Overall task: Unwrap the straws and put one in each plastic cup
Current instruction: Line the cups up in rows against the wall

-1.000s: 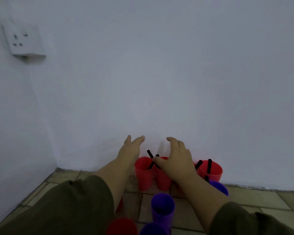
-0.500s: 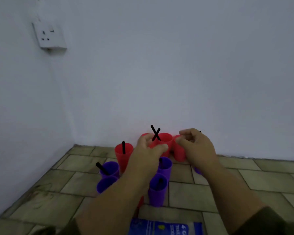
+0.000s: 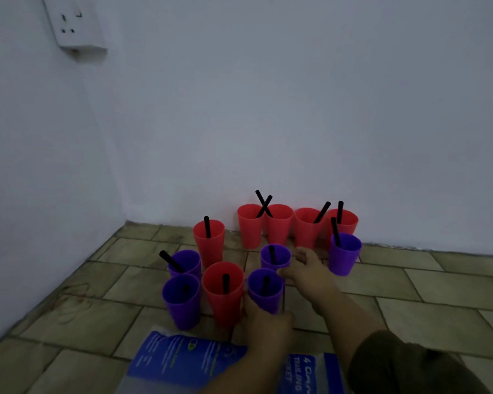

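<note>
Having dropped from the back red cups, left hand [image 3: 264, 322] grips the near purple cup [image 3: 265, 291]; right hand [image 3: 308, 273] pinches the purple cup behind [image 3: 275, 255], every cup strawed.

Two bare forearms, bare left hand [image 3: 264, 322] and right hand [image 3: 308, 273]; dark olive-green fabric sleeve [image 3: 404, 365] on right arm, pushed above wrist.

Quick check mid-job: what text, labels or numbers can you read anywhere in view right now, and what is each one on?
"4 G..." then "TRAILING" then "...CKET", the last partly cut off: large white letters on the blue package lying on the floor tiles, right of the left forearm.
Fine white print and a small yellow-green logo on the package's left part: too blurred to read.
Red cups, purple cups, black straws, wall socket: no readable text.
</note>
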